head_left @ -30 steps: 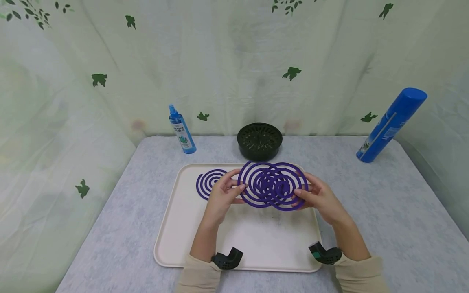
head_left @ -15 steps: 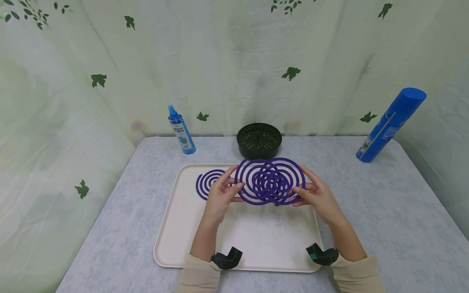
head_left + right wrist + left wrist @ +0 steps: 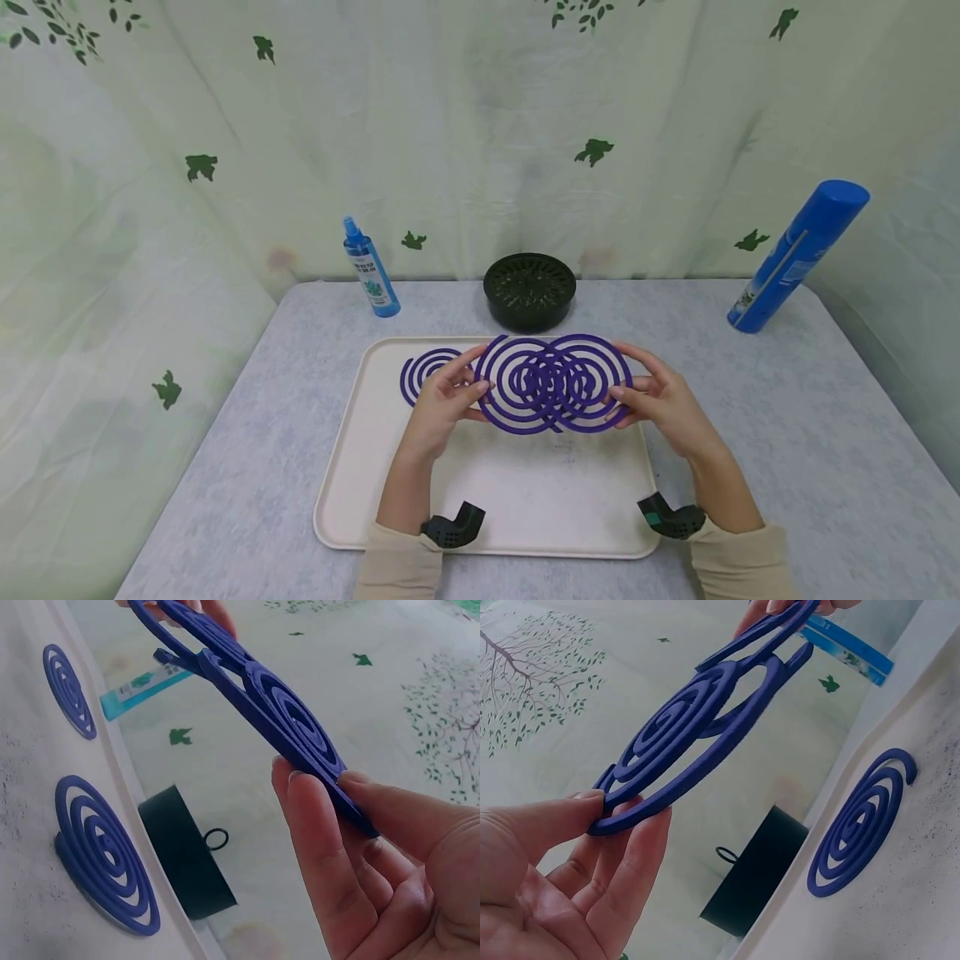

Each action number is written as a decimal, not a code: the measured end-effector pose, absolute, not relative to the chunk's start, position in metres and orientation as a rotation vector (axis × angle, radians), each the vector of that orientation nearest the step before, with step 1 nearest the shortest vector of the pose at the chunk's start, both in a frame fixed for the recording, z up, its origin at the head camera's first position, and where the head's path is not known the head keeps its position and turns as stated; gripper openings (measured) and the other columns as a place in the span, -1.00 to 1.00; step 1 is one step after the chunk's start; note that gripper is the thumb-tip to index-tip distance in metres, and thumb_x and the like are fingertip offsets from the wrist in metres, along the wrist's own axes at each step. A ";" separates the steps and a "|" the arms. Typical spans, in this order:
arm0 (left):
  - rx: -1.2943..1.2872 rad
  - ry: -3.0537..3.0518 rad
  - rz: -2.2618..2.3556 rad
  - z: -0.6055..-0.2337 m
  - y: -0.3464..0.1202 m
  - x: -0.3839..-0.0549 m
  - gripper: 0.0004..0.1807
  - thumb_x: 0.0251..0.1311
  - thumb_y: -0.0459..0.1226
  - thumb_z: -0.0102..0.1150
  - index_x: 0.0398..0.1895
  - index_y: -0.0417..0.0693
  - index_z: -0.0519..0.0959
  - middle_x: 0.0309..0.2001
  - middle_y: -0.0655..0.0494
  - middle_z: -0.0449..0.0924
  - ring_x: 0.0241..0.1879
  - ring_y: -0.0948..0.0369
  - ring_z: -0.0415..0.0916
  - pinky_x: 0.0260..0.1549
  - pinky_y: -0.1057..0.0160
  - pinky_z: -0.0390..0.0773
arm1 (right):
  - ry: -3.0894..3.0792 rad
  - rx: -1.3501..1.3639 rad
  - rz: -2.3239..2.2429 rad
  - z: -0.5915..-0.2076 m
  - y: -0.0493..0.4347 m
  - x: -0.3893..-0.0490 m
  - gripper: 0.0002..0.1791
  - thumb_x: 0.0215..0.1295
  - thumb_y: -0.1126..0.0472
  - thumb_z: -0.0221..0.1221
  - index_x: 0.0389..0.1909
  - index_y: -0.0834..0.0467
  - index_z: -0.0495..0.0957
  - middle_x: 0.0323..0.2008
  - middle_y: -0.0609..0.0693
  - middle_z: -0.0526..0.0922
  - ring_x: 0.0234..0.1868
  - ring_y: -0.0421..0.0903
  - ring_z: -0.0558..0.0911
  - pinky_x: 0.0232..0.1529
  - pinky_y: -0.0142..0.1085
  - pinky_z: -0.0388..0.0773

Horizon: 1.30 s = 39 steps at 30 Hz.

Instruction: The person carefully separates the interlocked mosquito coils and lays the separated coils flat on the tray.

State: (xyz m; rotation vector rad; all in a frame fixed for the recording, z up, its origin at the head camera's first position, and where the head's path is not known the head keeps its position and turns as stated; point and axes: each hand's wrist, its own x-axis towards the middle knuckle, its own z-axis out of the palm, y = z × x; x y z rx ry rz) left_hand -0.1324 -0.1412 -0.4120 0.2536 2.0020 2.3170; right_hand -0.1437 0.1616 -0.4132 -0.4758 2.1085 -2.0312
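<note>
Two purple mosquito coils overlap edge to edge above the tray (image 3: pixel 480 525), held up between both hands. My left hand (image 3: pixel 438 408) pinches the outer ring of the left coil (image 3: pixel 697 769) between thumb and fingers. At the other side my right hand (image 3: pixel 663 404) pinches the rim of the right coil (image 3: pixel 255 716). Their spirals cross in the middle. Two more purple coils lie on the tray: one at its back left (image 3: pixel 427 367), partly behind my left fingers, and another (image 3: pixel 105 844) seen in the right wrist view, hidden behind the held pair from the head.
A dark green round holder (image 3: pixel 530 292) with slots stands behind the tray, a wire ring on it. At the back left is a blue spray bottle (image 3: pixel 372 271); a tall blue spray can (image 3: pixel 795 258) stands at the back right. A leaf-printed curtain (image 3: pixel 480 125) surrounds the table.
The hands rose slightly, then came down a little and spread apart, left hand leftward and right hand rightward. The overlapping coils now span wider; the coil at the tray's back left stays put.
</note>
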 end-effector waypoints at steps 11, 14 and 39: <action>0.226 1.997 2.419 -0.413 -0.139 -0.132 -0.50 0.15 -0.46 0.07 0.19 -0.04 0.36 -0.41 0.01 0.30 -0.43 0.20 0.51 -0.54 0.19 0.60 | 2.067 -0.348 -2.219 -0.414 0.157 -0.144 -0.35 0.24 0.29 0.08 0.32 0.07 0.06 -0.36 0.07 0.65 -0.48 0.01 0.64 -0.45 -0.15 0.59; 0.212 2.010 2.428 -0.412 -0.138 -0.132 -0.50 0.15 -0.46 0.08 0.20 -0.05 0.36 -0.42 0.01 0.31 -0.44 0.18 0.49 -0.54 0.19 0.60 | 2.038 -0.339 -2.204 -0.415 0.157 -0.145 -0.32 0.24 0.28 0.09 0.34 0.03 0.04 -0.29 0.08 0.64 -0.43 0.04 0.65 -0.41 -0.14 0.58; 0.186 2.113 2.276 -0.407 -0.148 -0.127 -0.49 0.19 -0.45 0.03 0.21 0.11 0.35 -0.35 -0.10 0.31 -0.36 0.12 0.52 -0.47 0.12 0.60 | 2.059 -0.320 -2.137 -0.421 0.172 -0.135 -0.26 0.23 0.31 0.10 0.37 -0.03 -0.02 -0.31 0.15 0.64 -0.39 0.01 0.64 -0.34 -0.16 0.58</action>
